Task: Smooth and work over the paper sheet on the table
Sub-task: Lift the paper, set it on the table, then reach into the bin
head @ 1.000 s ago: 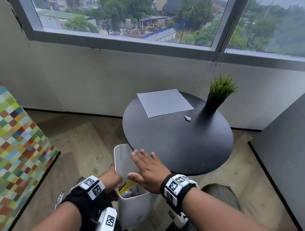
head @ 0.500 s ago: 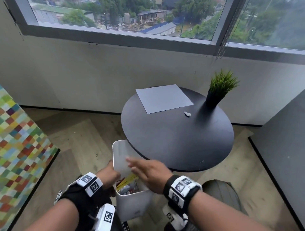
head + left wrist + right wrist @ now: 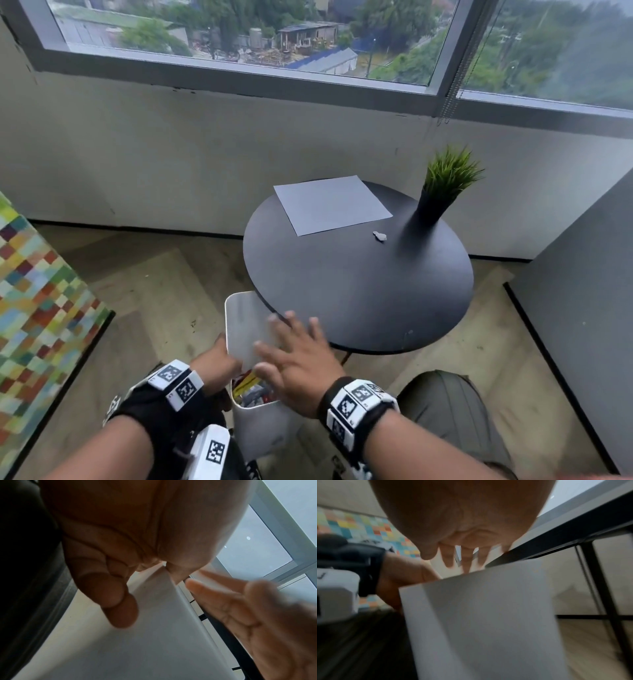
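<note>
— What's over at the far left of the frame?

— A panel of small coloured squares (image 3: 41,291), running down the left edge. Next to it, in the lower left, the person's left hand (image 3: 214,365) grips the rim of a white bin (image 3: 263,425). From the left wrist view its thumb sits inside the edge and the fingers (image 3: 109,588) are curled against the outer wall, so it is grasping the bin.

— And the bin lid?

— A white lid (image 3: 245,325) stands raised, just left of bottom centre, leaning near the table's near edge. Some yellow and grey rubbish shows inside the bin.

— The other hand?

— The right hand (image 3: 298,363) is at bottom centre, above the bin's mouth, fingers spread flat and holding nothing. It looks blurred, and I cannot tell whether it touches the lid.

— Where is the paper, then?

— The paper sheet (image 3: 330,204) lies flat on the far side of the round black table (image 3: 359,291), above centre in the frame, its far corner reaching past the table's rim. It is well apart from both hands.

— Anything to the right of it?

— A small crumpled scrap (image 3: 379,236) lies near the sheet's right corner, and beyond it a green plant in a dark vase (image 3: 442,192) stands upright on the table. A dark grey panel (image 3: 582,308) fills the right edge, and a window (image 3: 274,37) runs across the top.
</note>
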